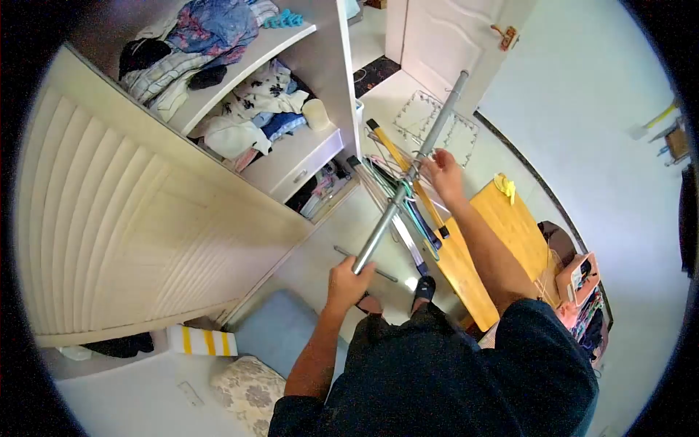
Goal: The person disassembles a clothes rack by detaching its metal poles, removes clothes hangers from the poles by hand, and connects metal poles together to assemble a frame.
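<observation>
My left hand is closed around the lower end of a long grey metal rod, which slants up and away from me. Several clothes hangers in wood, white, green and blue hang bunched at the rod's middle by their hooks. My right hand is beside those hooks, fingers curled in on a hanger; the exact contact is partly hidden. Below, a second thin metal bar lies on the floor near my feet.
An open wardrobe with clothes on its shelves stands at left. A wooden table with a yellow cloth is at right, near a pink basket. A white door is ahead, and a blue-grey cushion lies lower left.
</observation>
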Motion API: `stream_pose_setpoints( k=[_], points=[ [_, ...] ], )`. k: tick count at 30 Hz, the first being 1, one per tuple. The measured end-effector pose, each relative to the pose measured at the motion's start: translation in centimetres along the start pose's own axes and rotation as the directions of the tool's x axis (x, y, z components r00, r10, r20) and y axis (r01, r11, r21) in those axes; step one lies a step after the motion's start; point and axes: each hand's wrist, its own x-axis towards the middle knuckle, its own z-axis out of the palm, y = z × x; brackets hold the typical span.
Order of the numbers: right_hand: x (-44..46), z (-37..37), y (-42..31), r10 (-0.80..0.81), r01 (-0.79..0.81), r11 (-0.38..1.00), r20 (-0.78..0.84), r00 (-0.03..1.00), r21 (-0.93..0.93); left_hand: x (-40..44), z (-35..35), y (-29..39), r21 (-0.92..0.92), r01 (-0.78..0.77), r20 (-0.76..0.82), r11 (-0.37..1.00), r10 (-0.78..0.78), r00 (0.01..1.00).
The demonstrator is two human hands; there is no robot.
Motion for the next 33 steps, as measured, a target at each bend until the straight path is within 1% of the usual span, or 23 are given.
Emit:
stream_pose_setpoints(
  k=[2, 3, 4, 5, 6, 7, 8, 9, 10, 12, 14, 15, 18, 19, 20, 22, 24, 26, 28, 30, 31, 32, 33],
  points=[
    [2.0, 0.3, -1.1, 0.205, -0.214, 0.942, 0.062, 0.977, 0.257, 0.2, -0.4, 0.7, 0.020, 0.019, 0.021, 1.000, -0.019, 1.000],
    [3.2, 0.5, -0.7, 0.209, -0.216, 0.943, 0.058, 0.976, 0.253, 0.2, -0.6, 0.7, 0.043, 0.046, 0.043, 0.998, -0.048, 0.998],
    [4.5, 0.6, 0.0, 0.260, -0.284, 0.934, 0.132, 0.957, 0.217, 0.2, -0.7, 0.2, 0.042, 0.044, 0.053, 0.998, -0.046, 0.998],
    [5.3, 0.6, 0.9, 0.314, -0.350, 0.920, 0.200, 0.928, 0.177, 0.2, -0.5, -0.4, 0.085, -0.038, 0.021, 0.996, 0.036, 0.999],
    [5.7, 0.5, 0.7, 0.319, -0.351, 0.920, 0.186, 0.929, 0.175, 0.1, -0.5, -0.6, 0.127, -0.124, -0.008, 0.984, 0.126, 0.992],
    [6.3, 0.7, 0.5, 0.394, -0.458, 0.835, 0.248, 0.885, 0.304, 0.0, -0.7, -0.8, 0.056, -0.022, 0.049, 0.998, 0.020, 0.999],
    [7.0, 0.8, 0.3, 0.451, -0.551, 0.722, 0.320, 0.833, 0.418, 0.0, -0.8, -0.9, 0.051, -0.036, 0.060, 0.998, 0.033, 0.998],
    [7.4, 0.9, -0.4, 0.465, -0.589, 0.609, 0.362, 0.808, 0.532, -0.2, -1.1, -0.6, -0.014, 0.059, 0.103, 0.998, -0.057, 0.993],
    [7.7, 0.5, -1.7, 0.505, -0.641, 0.503, 0.405, 0.762, 0.580, -0.3, -1.1, -0.2, -0.075, 0.161, 0.147, 0.984, -0.149, 0.978],
    [9.1, 0.7, -1.6, 0.491, -0.671, 0.331, 0.486, 0.723, 0.663, 0.0, -0.6, -0.1, -0.155, 0.203, 0.153, 0.967, -0.179, 0.972],
    [10.1, 0.5, -1.2, 0.481, -0.701, 0.332, 0.526, 0.701, 0.631, 0.1, 0.1, -1.6, -0.115, 0.155, 0.095, 0.981, -0.145, 0.985],
    [10.4, 0.5, -1.0, 0.470, -0.724, 0.331, 0.559, 0.682, 0.605, 0.4, 0.4, -1.4, -0.039, 0.078, 0.009, 0.996, -0.078, 0.997],
    [11.1, 0.5, -0.9, 0.474, -0.717, 0.371, 0.544, 0.693, 0.590, 0.5, 0.0, -0.6, -0.086, 0.094, -0.017, 0.992, -0.096, 0.995],
    [10.9, 0.1, -2.7, 0.505, -0.741, 0.379, 0.547, 0.668, 0.554, 0.8, -0.2, 0.1, -0.119, 0.219, -0.004, 0.968, -0.221, 0.975],
    [11.1, 0.3, -2.4, 0.504, -0.749, 0.376, 0.557, 0.659, 0.546, 1.0, 0.0, -0.3, -0.120, 0.230, -0.011, 0.966, -0.233, 0.972],
    [11.6, 0.4, -1.9, 0.473, -0.729, 0.413, 0.555, 0.684, 0.546, 1.4, 0.3, -1.0, -0.010, 0.033, -0.089, 0.999, -0.034, 0.995],
    [11.7, 0.5, -1.6, 0.471, -0.737, 0.426, 0.568, 0.675, 0.525, 1.4, 0.1, -0.4, -0.005, 0.063, -0.078, 0.998, -0.063, 0.995],
    [11.7, 0.4, -1.1, 0.465, -0.748, 0.433, 0.587, 0.663, 0.502, 1.2, -0.5, 1.3, -0.115, 0.256, 0.009, 0.960, -0.257, 0.966],
    [11.8, 0.1, -0.6, 0.422, -0.756, 0.425, 0.630, 0.652, 0.497, 1.2, 0.1, 0.6, -0.135, 0.203, -0.035, 0.970, -0.210, 0.977],
    [11.9, 0.2, -0.1, 0.413, -0.710, 0.511, 0.586, 0.697, 0.485, 1.1, 0.7, -0.3, -0.211, 0.021, -0.128, 0.977, -0.049, 0.991],
    [11.8, -0.1, 0.0, 0.427, -0.722, 0.514, 0.592, 0.684, 0.463, 1.0, 1.1, -0.9, -0.281, 0.123, -0.079, 0.952, -0.150, 0.985],
    [11.8, -0.3, 0.1, 0.431, -0.730, 0.513, 0.600, 0.674, 0.452, 0.8, 1.3, -1.7, -0.285, 0.135, -0.082, 0.949, -0.164, 0.983],
    [11.8, -0.7, 0.0, 0.439, -0.715, 0.584, 0.592, 0.676, 0.384, 0.9, 1.2, -1.7, -0.213, 0.112, -0.083, 0.971, -0.132, 0.988]
  ],
)
